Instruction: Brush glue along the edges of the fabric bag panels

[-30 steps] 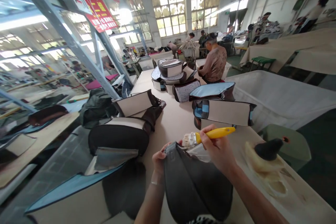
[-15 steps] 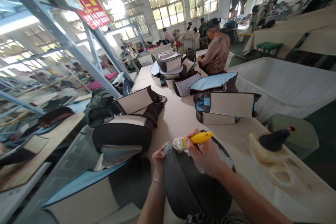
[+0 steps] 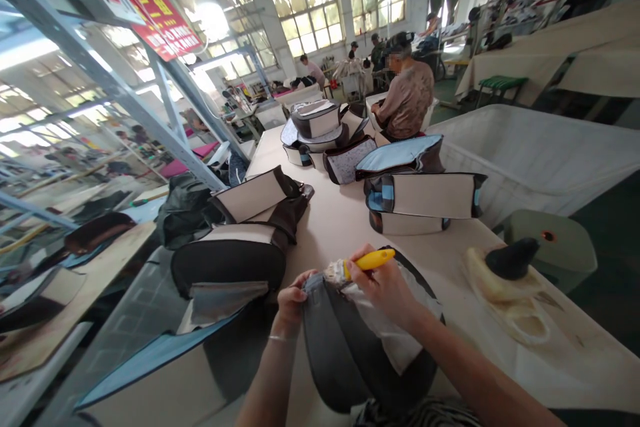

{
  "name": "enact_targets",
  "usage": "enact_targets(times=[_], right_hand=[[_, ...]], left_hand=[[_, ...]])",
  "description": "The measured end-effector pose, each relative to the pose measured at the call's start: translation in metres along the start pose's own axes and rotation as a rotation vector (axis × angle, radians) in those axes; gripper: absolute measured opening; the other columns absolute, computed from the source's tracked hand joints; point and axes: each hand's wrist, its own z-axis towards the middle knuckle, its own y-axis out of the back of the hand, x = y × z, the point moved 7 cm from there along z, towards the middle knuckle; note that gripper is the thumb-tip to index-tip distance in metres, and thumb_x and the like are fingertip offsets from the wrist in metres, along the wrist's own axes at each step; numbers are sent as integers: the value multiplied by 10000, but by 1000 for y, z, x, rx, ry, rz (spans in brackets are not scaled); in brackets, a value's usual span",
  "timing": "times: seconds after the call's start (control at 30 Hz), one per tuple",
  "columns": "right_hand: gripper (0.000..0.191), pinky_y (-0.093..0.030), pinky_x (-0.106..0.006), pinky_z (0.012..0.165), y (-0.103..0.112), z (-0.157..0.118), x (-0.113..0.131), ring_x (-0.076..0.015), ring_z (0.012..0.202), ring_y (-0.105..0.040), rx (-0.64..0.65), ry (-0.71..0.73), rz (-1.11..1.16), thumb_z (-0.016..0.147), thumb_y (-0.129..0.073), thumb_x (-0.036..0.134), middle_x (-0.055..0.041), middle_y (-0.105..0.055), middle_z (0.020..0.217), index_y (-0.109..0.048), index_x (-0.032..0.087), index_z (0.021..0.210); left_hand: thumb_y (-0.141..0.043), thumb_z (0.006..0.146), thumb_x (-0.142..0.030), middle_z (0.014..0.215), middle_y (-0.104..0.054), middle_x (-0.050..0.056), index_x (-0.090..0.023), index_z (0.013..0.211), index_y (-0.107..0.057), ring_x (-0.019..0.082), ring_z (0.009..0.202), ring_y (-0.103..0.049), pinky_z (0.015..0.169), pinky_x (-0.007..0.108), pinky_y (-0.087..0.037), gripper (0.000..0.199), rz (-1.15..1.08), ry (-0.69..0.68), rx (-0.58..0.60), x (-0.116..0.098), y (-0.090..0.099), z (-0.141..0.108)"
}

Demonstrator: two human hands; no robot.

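Observation:
My right hand (image 3: pixel 385 290) is closed round a yellow-handled paintbrush (image 3: pixel 369 259). Its whitish, clotted bristles touch the top edge of a dark rounded bag piece (image 3: pixel 340 340), beside a grey strip along that edge. With fingers pinched, my left hand (image 3: pixel 291 299) grips the piece's upper left corner. A thin whitish sheet (image 3: pixel 400 340) lies over part of the dark piece, under my right hand and forearm. What lies beneath the piece is hidden.
Half-made bags (image 3: pixel 230 257) are piled on the left, more (image 3: pixel 425 197) beyond my hands. On the table's (image 3: pixel 330 213) right stand a stained, whitish container (image 3: pixel 530 327) with a black cone (image 3: pixel 513 258) and, past the edge, a green bin (image 3: pixel 550 247). A co-worker (image 3: pixel 407 93) sits farther back.
More of the whitish sheet now shows below my right hand. The brush stays at the top edge, with its handle slightly lower. The whole view has shifted a little.

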Motion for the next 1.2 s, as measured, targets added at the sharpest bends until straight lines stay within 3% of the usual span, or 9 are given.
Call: enact_targets(times=[0.2,0.27,0.37,0.5,0.6,0.73,0.9,1.03,1.2], right_hand=[[316,-410,-245,497,84,-10,-44,-129,510,-515,-215,-134,42,890,-569,488,33,-550,602,-611,188,981],[316,-420,-249,533,110,-20,-53,-132,553,-536,-281,-141,-59,879,-585,494,16,-586,646,-633,187,935],[322,-430,-255,586,132,-37,-68,-142,624,-550,-361,-174,-149,854,-617,502,5,-598,685,-649,182,875],[335,-395,-257,551,136,-55,-92,-137,594,-504,-407,-247,-18,867,-603,503,14,-556,625,-636,169,876],[305,-390,-264,548,134,-61,-98,-137,589,-492,-417,-246,109,878,-607,473,8,-567,623,-629,169,895],[289,-397,-269,540,134,-63,-97,-139,586,-496,-422,-257,165,872,-628,453,1,-595,647,-624,174,951],[375,-430,-264,531,131,-63,-100,-142,585,-529,-397,-284,163,816,-687,486,-2,-618,669,-608,177,1013],[386,-417,-257,505,131,-58,-99,-135,547,-514,-398,-277,124,815,-686,493,0,-617,637,-592,165,996],[361,-420,-251,519,112,-42,-87,-144,564,-548,-313,-246,1,864,-616,507,3,-607,635,-582,166,977]], left_hand=[[-585,770,-237,923,-740,100,-153,930,-746,238,838,-665,754,324,-535,242,685,227,150,-46,2,15],[-587,766,-212,987,-742,115,-156,921,-758,255,914,-667,829,346,-526,237,807,251,198,-60,-1,24],[-605,680,-138,968,-750,127,-159,854,-765,271,950,-676,881,361,-510,237,958,293,247,-67,-6,41],[-600,514,-39,661,-721,107,-152,636,-712,286,637,-677,655,409,-534,200,967,402,204,-55,-1,71],[-636,600,-115,518,-639,28,-176,568,-645,239,487,-603,573,417,-506,70,974,387,109,-32,7,94],[-661,811,-307,613,-620,-24,-161,661,-612,137,601,-589,707,336,-511,215,1004,263,-11,14,2,116],[-725,726,-335,592,-566,-26,-175,650,-608,144,621,-519,710,304,-433,213,1041,134,-79,66,-22,136],[-699,656,-395,617,-584,4,-193,654,-623,186,671,-505,666,302,-374,216,1001,54,-115,81,-39,140],[-582,725,-466,637,-547,-5,-156,754,-643,144,611,-433,603,276,-316,318,915,35,-47,86,-58,121]])
